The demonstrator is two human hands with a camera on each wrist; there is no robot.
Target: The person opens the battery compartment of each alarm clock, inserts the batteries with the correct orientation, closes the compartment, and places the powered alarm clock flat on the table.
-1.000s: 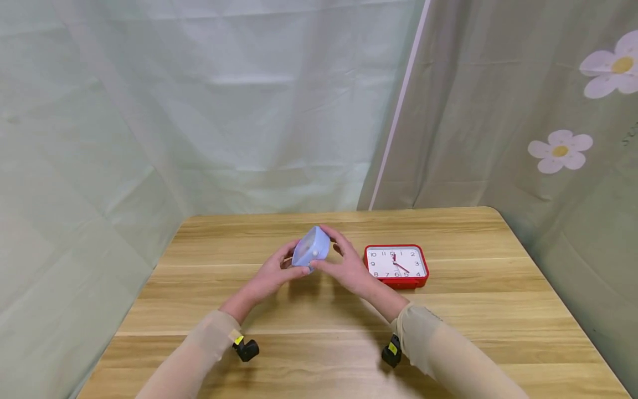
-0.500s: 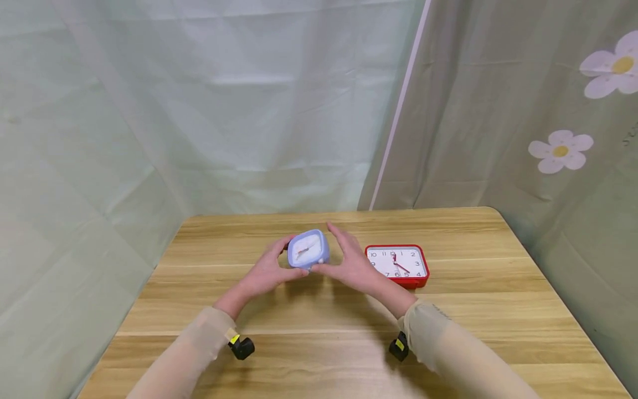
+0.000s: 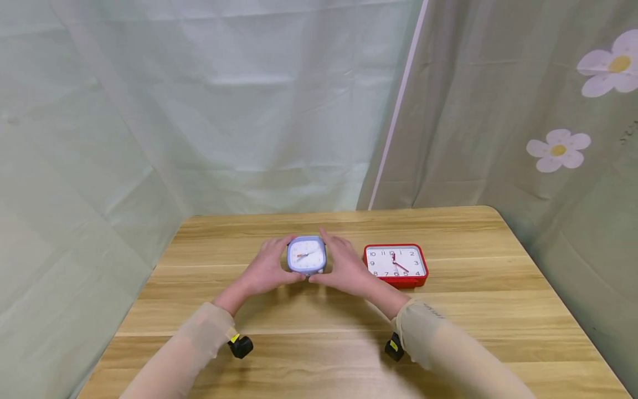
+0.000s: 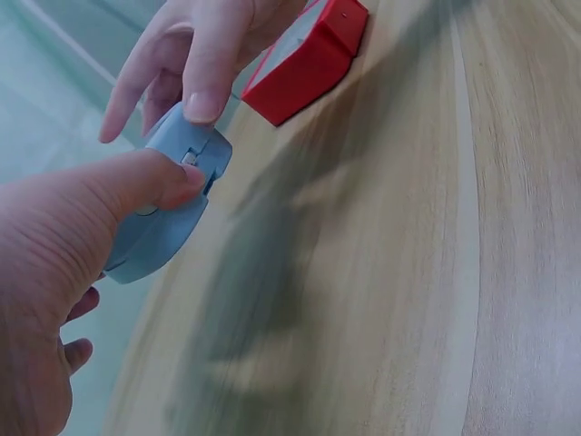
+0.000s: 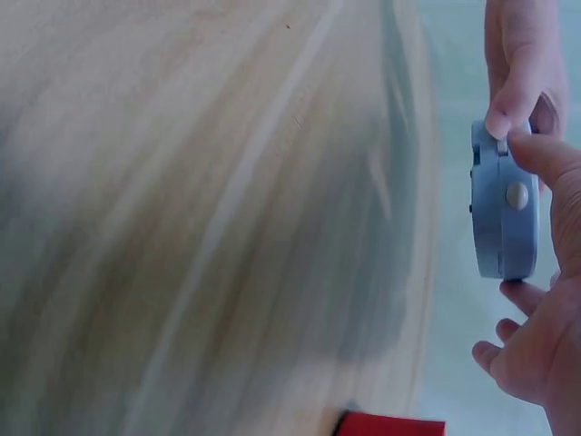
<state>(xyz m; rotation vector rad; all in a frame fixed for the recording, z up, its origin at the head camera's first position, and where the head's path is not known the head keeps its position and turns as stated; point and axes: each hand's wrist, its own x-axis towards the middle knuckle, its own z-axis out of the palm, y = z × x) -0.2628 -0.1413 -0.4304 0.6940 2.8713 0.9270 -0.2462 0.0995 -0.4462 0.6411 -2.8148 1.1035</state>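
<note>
A small blue alarm clock [image 3: 306, 254] with a white face is held above the table between both hands, its dial turned up toward the head camera. My left hand [image 3: 266, 269] grips its left side, and in the left wrist view the thumb presses the casing beside a small switch [image 4: 190, 158]. From the right side, my right hand [image 3: 348, 269] pinches the clock between thumb and index finger. The right wrist view shows the clock edge-on, with a round pale knob [image 5: 516, 195] and both thumbs close together. Just right of my right hand lies a red rectangular clock [image 3: 406, 260], face up.
The wooden table [image 3: 319, 354] extends around both forearms. Pale curtains [image 3: 259, 111] hang behind it and at its sides. A small black camera sits at each wrist, the left camera [image 3: 241, 347] and the right camera [image 3: 394, 348].
The blue clock has turned from a tilted, edge-on pose to level, its dial now facing the head camera, and sits slightly lower. My right hand has shifted its grip. The red clock stays put.
</note>
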